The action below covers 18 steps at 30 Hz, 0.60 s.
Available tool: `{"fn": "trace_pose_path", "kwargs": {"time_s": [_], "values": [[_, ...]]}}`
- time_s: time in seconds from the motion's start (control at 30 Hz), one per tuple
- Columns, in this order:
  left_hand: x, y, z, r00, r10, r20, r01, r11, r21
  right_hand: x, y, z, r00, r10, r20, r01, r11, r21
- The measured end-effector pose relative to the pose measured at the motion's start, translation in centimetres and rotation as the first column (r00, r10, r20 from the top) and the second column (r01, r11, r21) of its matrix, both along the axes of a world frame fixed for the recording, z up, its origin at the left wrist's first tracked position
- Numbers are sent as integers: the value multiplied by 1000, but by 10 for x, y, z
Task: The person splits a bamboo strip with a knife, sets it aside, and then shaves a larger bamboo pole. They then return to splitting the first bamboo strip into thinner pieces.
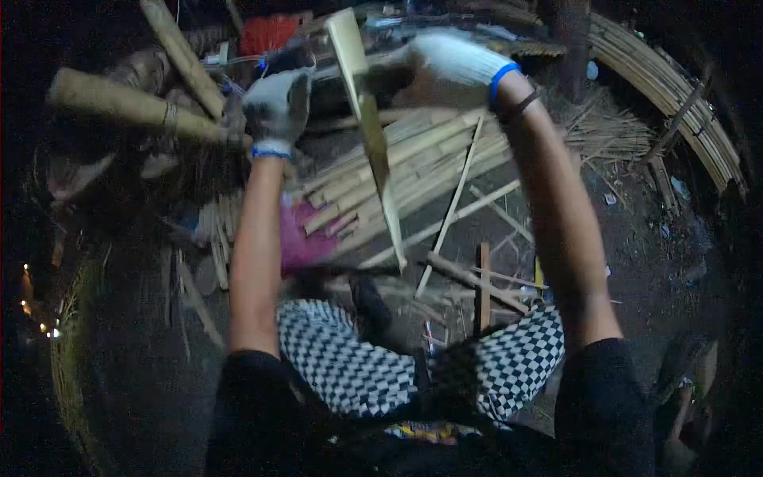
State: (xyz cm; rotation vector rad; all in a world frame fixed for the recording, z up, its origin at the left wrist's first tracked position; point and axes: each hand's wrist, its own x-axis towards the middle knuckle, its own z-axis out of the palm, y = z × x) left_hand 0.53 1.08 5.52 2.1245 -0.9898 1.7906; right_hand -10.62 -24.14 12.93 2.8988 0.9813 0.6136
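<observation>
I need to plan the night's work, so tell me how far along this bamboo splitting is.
Looks done: the split pieces piled ahead. In hand: one long strip, between the left hand and right hand; blur hides the exact grip. Probably left: that strip, and perhaps the thick poles at upper left, which look whole. No final count shows.

Dark all around here, bare brown ground (pixel 644 254) underfoot, small warm lights (pixel 44 327) glowing far left, a dark post (pixel 572 48) upper right.
</observation>
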Motion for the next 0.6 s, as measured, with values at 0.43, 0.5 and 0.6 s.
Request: {"fn": "trace_pose_path", "kwargs": {"time_s": [0.43,0.5,0.6], "values": [[-6,-62,-226,412,-431,-803,125,899,-419,-5,12,-62,771,139,-622,370,697,614],[-37,-92,-212,35,-783,-621,38,622,-782,-1,12,-72,838,240,-490,223,668,709],[-44,-110,-218,327,-692,-644,57,695,-717,-22,21,-76,830,198,-521,354,536,766]]}}
